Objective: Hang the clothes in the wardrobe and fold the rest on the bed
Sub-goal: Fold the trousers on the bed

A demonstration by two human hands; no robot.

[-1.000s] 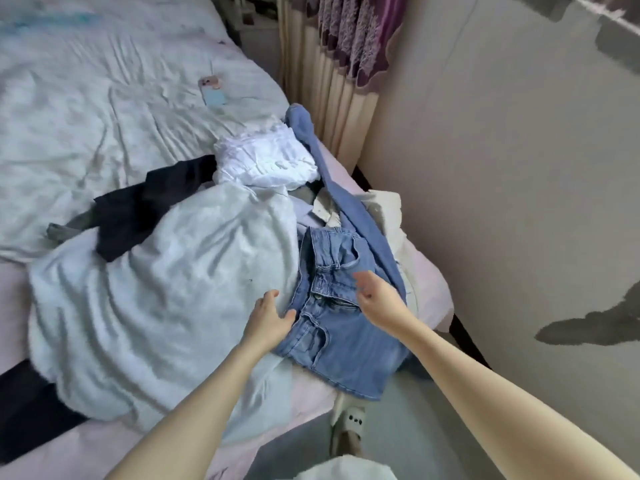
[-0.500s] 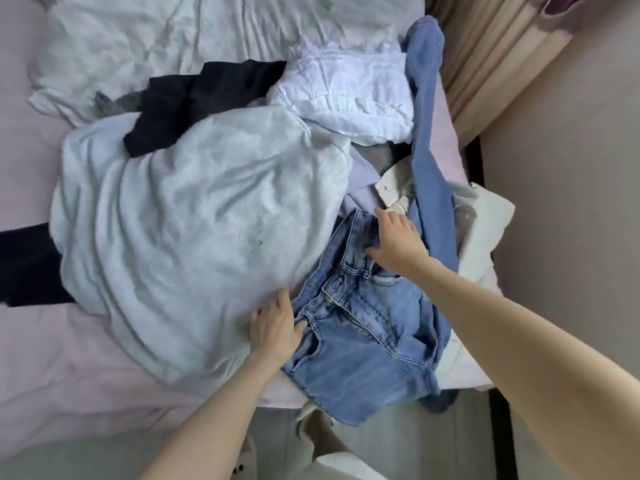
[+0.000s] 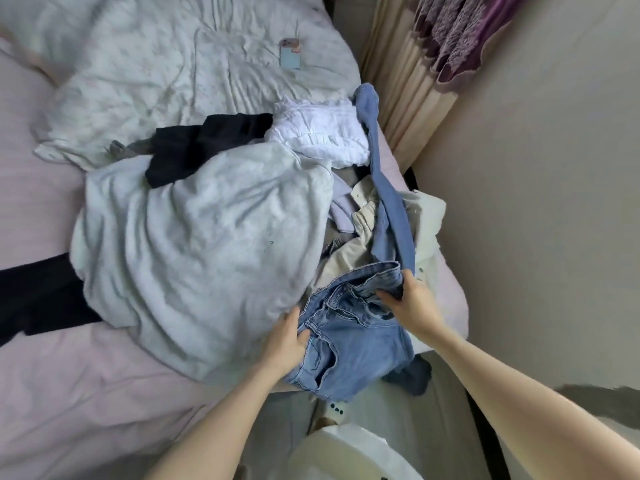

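A pile of clothes lies on the bed's near corner. Light blue denim jeans (image 3: 360, 344) sit at its front edge, partly hanging over the side. My left hand (image 3: 285, 341) grips the jeans' left waistband, and my right hand (image 3: 410, 303) grips the bunched right waistband. A big pale grey-white garment (image 3: 194, 244) covers the pile's left side. Behind it lie a black garment (image 3: 204, 143), a white crinkled top (image 3: 322, 133), a long blue garment (image 3: 388, 188) and a cream garment (image 3: 426, 216).
The bed has a pink sheet (image 3: 69, 393) and a rumpled white quilt (image 3: 166, 64) with a phone (image 3: 290, 53) on it. Another black cloth (image 3: 38, 299) lies at the left. A beige wall (image 3: 536, 202) and curtains (image 3: 433, 64) stand close on the right.
My right hand has closed on the jeans' waistband and pulled it towards me, bunching the denim. The left hand has kept its place at the jeans' left edge. The camera has tilted up.
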